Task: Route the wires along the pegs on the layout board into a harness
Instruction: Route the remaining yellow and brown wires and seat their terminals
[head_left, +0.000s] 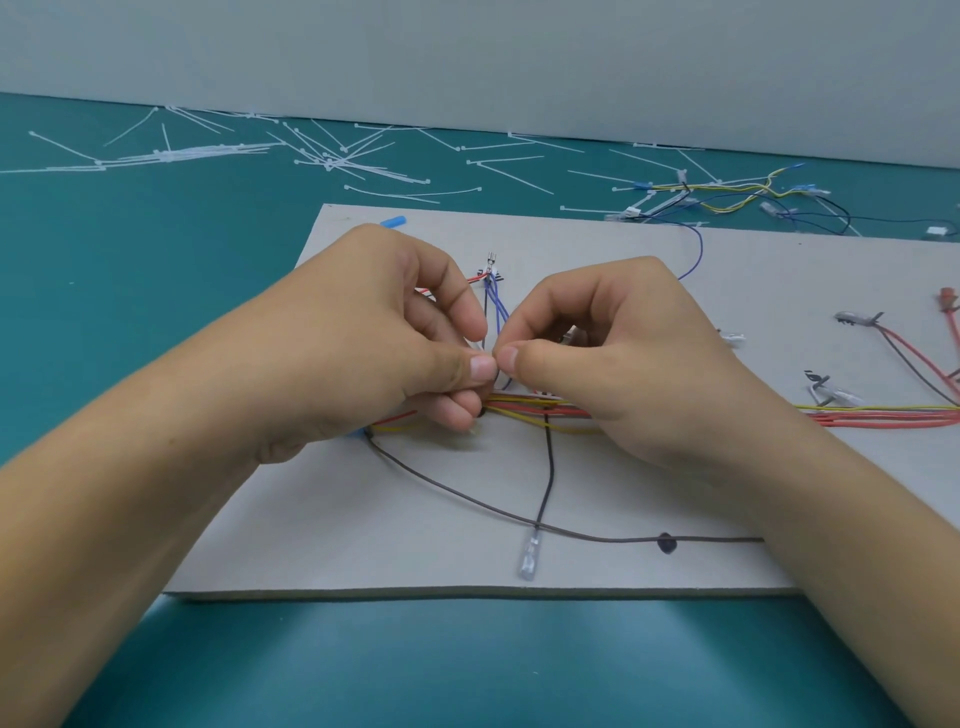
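My left hand (395, 338) and right hand (613, 353) both pinch thumb-to-forefinger at thin blue wires (500, 306) between them; exact grip hidden. Red-and-yellow wire bundle (519, 404) sits just under my fingers on grey cardboard layout board (363, 545). Risks: hard tug pulls blue pair off far anchor; right palm drags bundle; wrists snag loose brown wire (623, 540).

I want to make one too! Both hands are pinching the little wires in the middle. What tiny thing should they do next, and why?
Probably press the blue wires down onto the red and yellow bundle. The left hand and right hand pinch them just above it, right where the two meet, so laying them in would let them all run along together.
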